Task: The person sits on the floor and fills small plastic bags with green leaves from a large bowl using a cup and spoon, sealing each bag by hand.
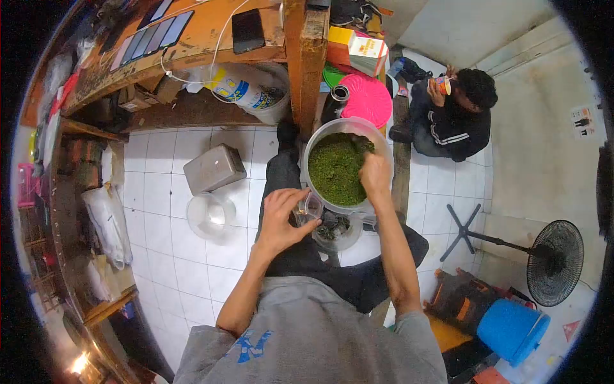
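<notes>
A large clear tub (337, 169) full of chopped green material stands in front of my body. At its right side my right hand (376, 174) is closed over the green material; whatever its fingers grip is hidden. Left of the tub's near edge, my left hand (286, 214) holds a small clear cup (311, 207) between thumb and fingers. Just below the tub sits a clear container (339, 233) with dark bits inside.
A wooden workbench (211, 38) with phones is at upper left. A metal box (215, 169) and white bucket (210, 216) stand on the tiles. At right are a seated person (454, 115), a fan (555, 262) and a blue bucket (511, 329).
</notes>
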Demonstrator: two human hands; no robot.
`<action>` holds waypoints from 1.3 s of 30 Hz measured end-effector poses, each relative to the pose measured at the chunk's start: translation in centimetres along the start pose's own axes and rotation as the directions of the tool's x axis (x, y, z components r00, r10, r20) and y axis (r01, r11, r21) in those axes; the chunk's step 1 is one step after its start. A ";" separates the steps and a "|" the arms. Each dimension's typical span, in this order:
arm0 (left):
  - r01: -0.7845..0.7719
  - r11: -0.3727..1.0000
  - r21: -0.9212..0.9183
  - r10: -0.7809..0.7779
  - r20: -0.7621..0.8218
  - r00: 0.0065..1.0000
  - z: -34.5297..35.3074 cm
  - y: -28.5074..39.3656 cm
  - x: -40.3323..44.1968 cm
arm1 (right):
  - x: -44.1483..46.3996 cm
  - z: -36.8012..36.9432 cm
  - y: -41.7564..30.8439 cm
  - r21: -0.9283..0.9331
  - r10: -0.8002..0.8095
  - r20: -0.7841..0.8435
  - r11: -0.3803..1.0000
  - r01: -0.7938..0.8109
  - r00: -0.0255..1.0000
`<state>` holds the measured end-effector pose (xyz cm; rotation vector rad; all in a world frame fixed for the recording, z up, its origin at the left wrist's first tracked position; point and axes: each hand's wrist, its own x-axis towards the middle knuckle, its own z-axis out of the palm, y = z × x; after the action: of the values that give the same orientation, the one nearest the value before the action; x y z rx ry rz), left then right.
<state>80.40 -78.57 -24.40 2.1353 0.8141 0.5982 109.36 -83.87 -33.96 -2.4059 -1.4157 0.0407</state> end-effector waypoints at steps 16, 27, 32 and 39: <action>0.052 0.998 0.033 -0.049 -0.086 0.995 -1.4 -1.7 0.7 | -2.8 -3.8 -4.1 0.375 -0.014 0.393 0.915 -0.146 0.920; -0.081 0.993 0.086 0.093 -0.143 0.985 2.5 -0.2 8.3 | -4.8 -10.9 0.3 0.639 0.266 0.593 0.419 -0.645 0.760; -0.096 0.989 0.110 0.107 -0.101 0.989 6.4 0.2 10.7 | -6.0 -13.3 -0.5 0.727 0.317 0.340 0.508 -0.461 0.885; -0.108 0.993 0.044 0.112 -0.098 0.989 9.4 0.1 11.1 | -7.9 -13.1 -3.5 0.509 0.202 -0.100 0.851 -0.124 0.974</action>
<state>94.03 -75.27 -28.29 2.2108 0.7713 0.7579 105.06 -92.80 -21.74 -2.0337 -0.9769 0.2361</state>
